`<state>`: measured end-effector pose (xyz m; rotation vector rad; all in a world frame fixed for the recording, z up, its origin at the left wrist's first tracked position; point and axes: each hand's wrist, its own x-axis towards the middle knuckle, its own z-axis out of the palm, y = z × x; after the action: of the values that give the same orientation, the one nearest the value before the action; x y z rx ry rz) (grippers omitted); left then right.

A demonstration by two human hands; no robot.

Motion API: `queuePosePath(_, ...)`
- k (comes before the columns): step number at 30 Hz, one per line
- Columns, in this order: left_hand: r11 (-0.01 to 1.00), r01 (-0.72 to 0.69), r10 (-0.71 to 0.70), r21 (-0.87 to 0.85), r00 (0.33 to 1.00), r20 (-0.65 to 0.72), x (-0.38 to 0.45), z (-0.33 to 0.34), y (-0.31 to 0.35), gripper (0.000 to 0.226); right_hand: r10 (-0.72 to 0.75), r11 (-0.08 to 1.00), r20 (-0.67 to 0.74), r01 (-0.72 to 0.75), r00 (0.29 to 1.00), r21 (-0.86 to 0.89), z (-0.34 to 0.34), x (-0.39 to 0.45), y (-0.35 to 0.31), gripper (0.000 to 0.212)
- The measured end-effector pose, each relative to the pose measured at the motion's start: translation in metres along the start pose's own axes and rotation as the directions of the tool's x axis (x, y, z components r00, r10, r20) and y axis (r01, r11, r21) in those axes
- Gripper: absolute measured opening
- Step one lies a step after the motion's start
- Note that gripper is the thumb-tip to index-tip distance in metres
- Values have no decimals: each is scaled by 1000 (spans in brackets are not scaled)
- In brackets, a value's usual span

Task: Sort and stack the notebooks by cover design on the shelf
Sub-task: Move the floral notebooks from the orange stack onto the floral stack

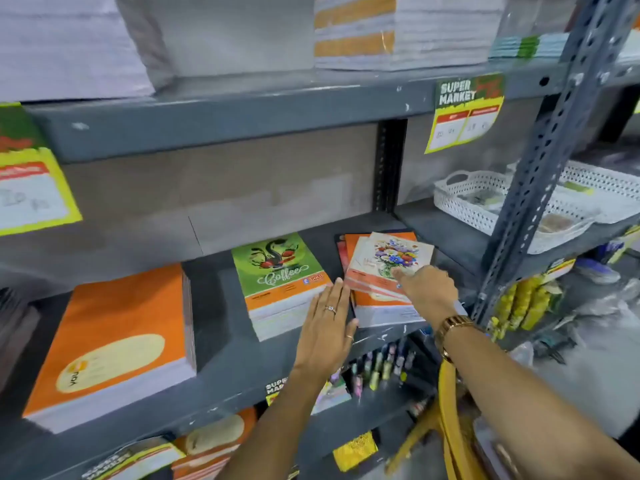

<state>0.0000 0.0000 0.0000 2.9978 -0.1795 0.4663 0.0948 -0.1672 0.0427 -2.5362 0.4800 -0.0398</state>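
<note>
On the grey metal shelf [225,368] stand three piles. A tall stack with plain orange covers [114,334] is at the left. A green "Coffee" notebook stack [277,271] sits in the middle. To its right is an untidy pile topped by flower-bouquet notebooks [388,268], skewed over orange covers. My left hand [329,327] lies flat, fingers straight, against the left edge of that pile, between the two stacks. My right hand [426,289] rests on top of the flower notebooks, fingertips pressing the cover; a gold watch is on the wrist.
White perforated baskets [474,202] sit on the shelf to the right, behind a perforated grey upright post [540,161]. Paper reams fill the shelf above. Price tags hang from shelf edges. Pens and more notebooks lie on lower shelves.
</note>
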Motion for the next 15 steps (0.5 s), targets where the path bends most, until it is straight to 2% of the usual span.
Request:
queuePosePath(3, 999, -20, 22, -30, 997, 70, 1, 8, 3, 54, 31, 998, 84, -35, 996, 54, 6, 2, 1, 71)
queuePosePath(7, 1000, -7, 7, 2, 985, 170, -7, 22, 0, 70, 59, 998, 98, -62, 993, 29, 15, 5, -1, 78)
queuePosePath(12, 999, -1, -10, 43, 966, 260, -12, 28, -3, 78, 52, 997, 235, -64, 971, 44, 7, 20, -1, 55)
queuePosePath(14, 999, -44, 46, -12, 974, 224, -11, 30, -2, 87, 60, 996, 254, -76, 965, 56, 4, 22, 1, 54)
queuePosePath(15, 997, -50, 63, -60, 965, 255, -11, 29, -2, 93, 66, 996, 251, -80, 966, 46, 2, 22, 1, 53)
